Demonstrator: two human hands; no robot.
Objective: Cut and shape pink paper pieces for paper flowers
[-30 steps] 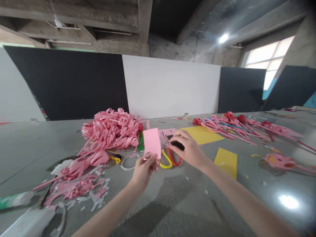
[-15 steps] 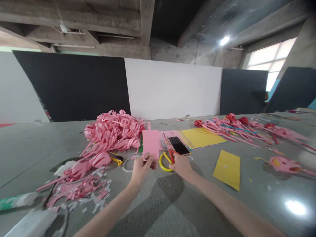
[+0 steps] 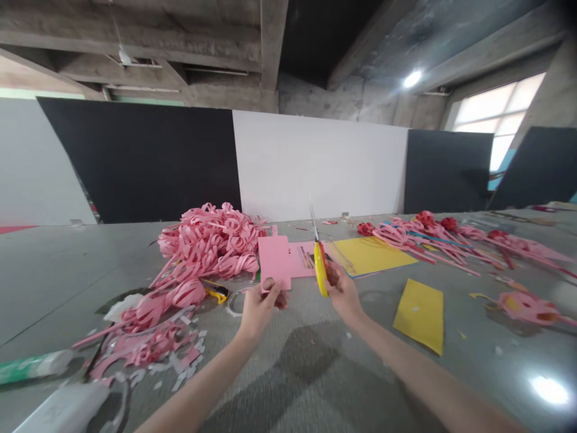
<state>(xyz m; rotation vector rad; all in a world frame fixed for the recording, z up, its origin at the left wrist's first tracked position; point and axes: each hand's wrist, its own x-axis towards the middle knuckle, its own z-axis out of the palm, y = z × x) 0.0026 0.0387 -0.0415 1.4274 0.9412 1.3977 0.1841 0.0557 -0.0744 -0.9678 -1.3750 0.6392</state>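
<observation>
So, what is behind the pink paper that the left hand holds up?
The pink paper in the left hand partly covers a pile of pink paper curls on one side and a pink printed sheet on the other. Whatever lies directly behind it is hidden.

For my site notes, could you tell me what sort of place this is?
Probably a bare concrete workshop used for paper crafts: exposed ceiling beams, a grey table heaped with pink paper flowers, and the right hand holding scissors near a pink sheet.

A head-worn camera looks forward and down across the surface (image 3: 315,373) toward the white panel (image 3: 315,162) at 12 o'clock. The left hand (image 3: 259,304) and right hand (image 3: 345,294) sit close, toward 6 o'clock.
</observation>
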